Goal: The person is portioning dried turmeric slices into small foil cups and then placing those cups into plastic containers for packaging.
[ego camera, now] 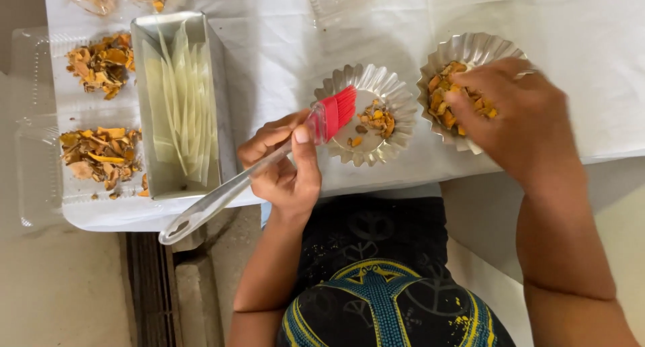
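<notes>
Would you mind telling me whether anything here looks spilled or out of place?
A few orange-brown crumbs lie loose on the white cloth beside the metal tray, outside the clear containers. Otherwise nothing stands out.

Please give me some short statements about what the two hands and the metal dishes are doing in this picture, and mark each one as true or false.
1. The left hand holds a brush with red bristles. True.
2. The right hand rests flat on the white cloth. False: it reaches into the right fluted dish.
3. The middle fluted dish is full to the rim. False: only a few orange pieces lie in it.
4. The rectangular metal tin holds pale thin strips. True.
</notes>
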